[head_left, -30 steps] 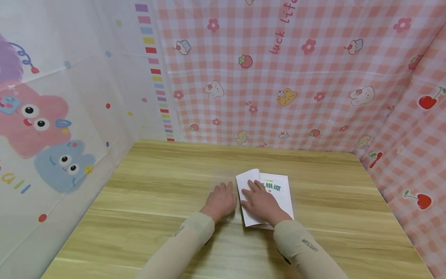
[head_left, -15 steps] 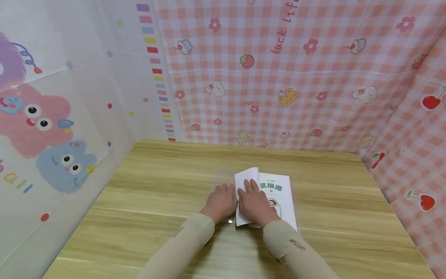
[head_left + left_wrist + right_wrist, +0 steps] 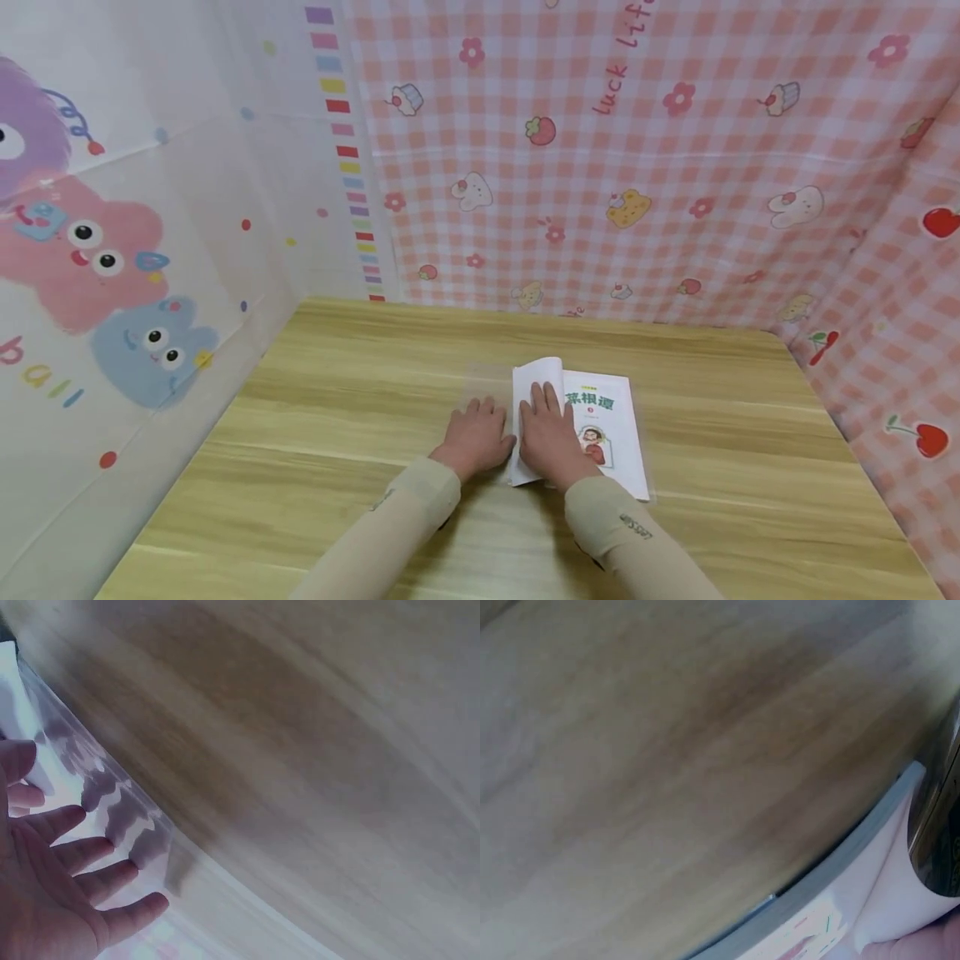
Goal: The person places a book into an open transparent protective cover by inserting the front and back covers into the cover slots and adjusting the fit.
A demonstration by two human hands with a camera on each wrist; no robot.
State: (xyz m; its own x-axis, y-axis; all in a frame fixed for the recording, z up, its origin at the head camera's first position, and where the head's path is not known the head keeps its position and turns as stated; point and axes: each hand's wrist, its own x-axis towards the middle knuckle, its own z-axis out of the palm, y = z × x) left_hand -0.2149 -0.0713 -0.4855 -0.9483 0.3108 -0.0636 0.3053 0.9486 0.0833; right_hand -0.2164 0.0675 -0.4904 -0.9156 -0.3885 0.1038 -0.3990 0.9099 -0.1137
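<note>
A paperback book (image 3: 622, 442) lies on the table, showing a title page with green characters and a small printed figure. Its white front leaf (image 3: 525, 383) is turned over to the left and bulges up along the fold. My right hand (image 3: 552, 442) presses on that leaf with fingers extended; only its fingertips (image 3: 922, 946) show in the right wrist view. Left of the book, my left hand (image 3: 476, 433) lies with fingers spread on a clear plastic sheet (image 3: 483, 383), thumb pointing at the leaf's edge. The left wrist view shows the fingers reflected in the glossy plastic (image 3: 154, 825).
The wood-grain table (image 3: 337, 400) extends on all sides of the book. Behind it hangs a pink checked cloth (image 3: 570, 167), and a white printed cloth (image 3: 187, 250) covers the left side. More of the plastic sticks out past the book's right edge.
My right hand has slid left along the turned leaf, uncovering the title and the printed figure. My left hand's thumb now stretches out to the right. The head view has shifted slightly left.
</note>
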